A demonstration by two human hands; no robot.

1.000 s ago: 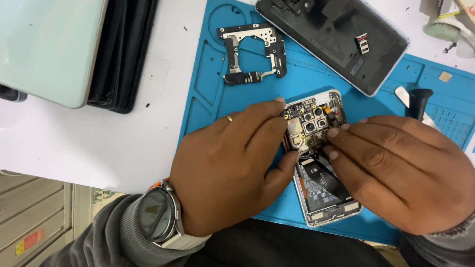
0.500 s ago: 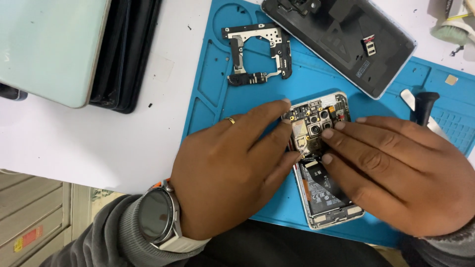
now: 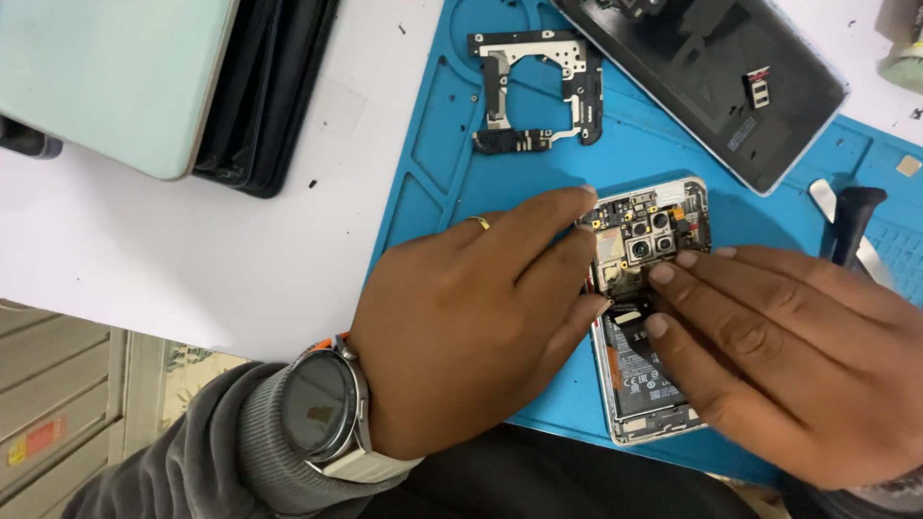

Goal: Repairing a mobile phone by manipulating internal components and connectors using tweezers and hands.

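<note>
Opened phone (image 3: 646, 317), lengthwise away, cameras far end

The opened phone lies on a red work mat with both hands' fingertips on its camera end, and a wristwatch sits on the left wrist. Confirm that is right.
One detail is wrong: the work mat is blue, not red, as the head view shows. The rest stands: the opened phone lies on it, the left hand and right hand have fingertips at its camera end, and the wristwatch sits on the left wrist.

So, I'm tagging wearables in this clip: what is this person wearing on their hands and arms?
The left hand has a thin gold ring on one finger. A round, dark-faced wristwatch on a pale strap with an orange accent sits at that wrist, above a grey ribbed sleeve. The right hand shows no ring or watch; only a sliver of dark cuff shows at the frame edge.
</note>
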